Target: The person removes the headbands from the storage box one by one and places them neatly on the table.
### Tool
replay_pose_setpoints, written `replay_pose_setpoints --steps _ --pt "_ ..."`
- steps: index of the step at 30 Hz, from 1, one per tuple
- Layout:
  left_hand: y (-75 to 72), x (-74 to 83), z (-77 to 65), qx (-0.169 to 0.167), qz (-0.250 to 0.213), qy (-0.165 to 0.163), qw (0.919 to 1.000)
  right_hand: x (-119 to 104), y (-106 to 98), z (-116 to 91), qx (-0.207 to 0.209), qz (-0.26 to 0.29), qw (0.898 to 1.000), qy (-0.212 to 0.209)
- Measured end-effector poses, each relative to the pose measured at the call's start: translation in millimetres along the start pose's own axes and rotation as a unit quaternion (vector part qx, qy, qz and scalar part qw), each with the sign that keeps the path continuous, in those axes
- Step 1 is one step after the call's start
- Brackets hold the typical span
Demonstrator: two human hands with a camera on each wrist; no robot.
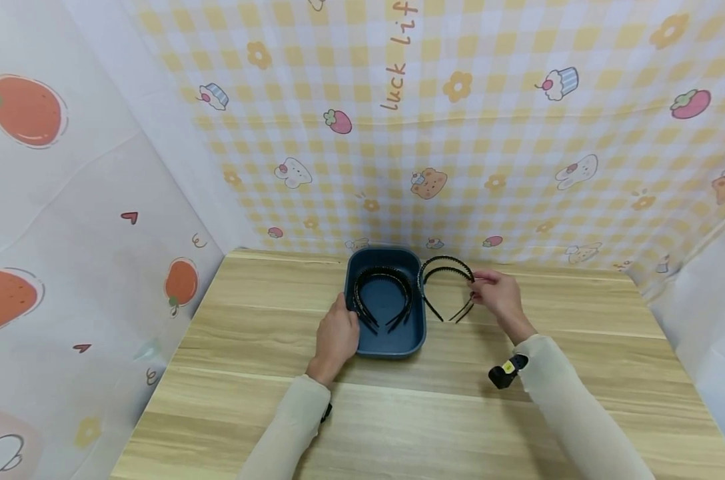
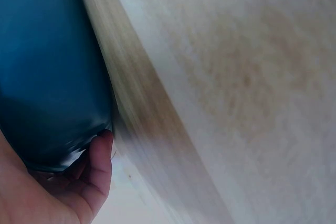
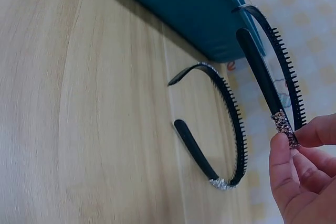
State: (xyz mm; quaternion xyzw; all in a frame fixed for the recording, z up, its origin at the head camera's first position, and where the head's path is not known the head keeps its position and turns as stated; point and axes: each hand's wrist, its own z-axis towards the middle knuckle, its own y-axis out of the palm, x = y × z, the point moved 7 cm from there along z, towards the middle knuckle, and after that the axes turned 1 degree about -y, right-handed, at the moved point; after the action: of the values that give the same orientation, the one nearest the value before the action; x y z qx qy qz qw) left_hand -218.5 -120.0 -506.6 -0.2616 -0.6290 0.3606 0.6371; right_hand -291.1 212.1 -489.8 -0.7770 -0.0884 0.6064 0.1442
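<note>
My left hand [image 1: 337,335] grips the left side of a dark blue rectangular plastic bin [image 1: 388,345]. In the left wrist view, fingertips curl at the bin's lower edge. Several black headbands [image 1: 382,271] lie nested inside it, arched ends toward the back. To the right, my right hand [image 1: 499,297] pinches a black toothed headband [image 3: 257,69] by its glittery, pinkish-beaded side, holding it raised beside the bin. Below it, a second toothed headband [image 3: 236,124] with silvery glitter lies on the table.
The wood-grain table [image 1: 266,320] ends at a yellow checked cloth [image 1: 398,147] behind the bin. White printed cloth [image 1: 116,200] hangs along the left side. A small black camera [image 1: 504,375] sits on the right wrist.
</note>
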Motion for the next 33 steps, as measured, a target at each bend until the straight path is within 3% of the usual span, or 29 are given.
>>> replay_pose_setpoints --steps 15,33 --pt "2.3 -0.9 0.8 -0.005 0.003 -0.001 1.0 19 -22 -1 0.011 -0.005 1.0 0.001" --pt "1.1 0.2 0.0 -0.005 0.003 -0.007 1.0 41 -61 1 0.012 -0.047 0.999 0.008"
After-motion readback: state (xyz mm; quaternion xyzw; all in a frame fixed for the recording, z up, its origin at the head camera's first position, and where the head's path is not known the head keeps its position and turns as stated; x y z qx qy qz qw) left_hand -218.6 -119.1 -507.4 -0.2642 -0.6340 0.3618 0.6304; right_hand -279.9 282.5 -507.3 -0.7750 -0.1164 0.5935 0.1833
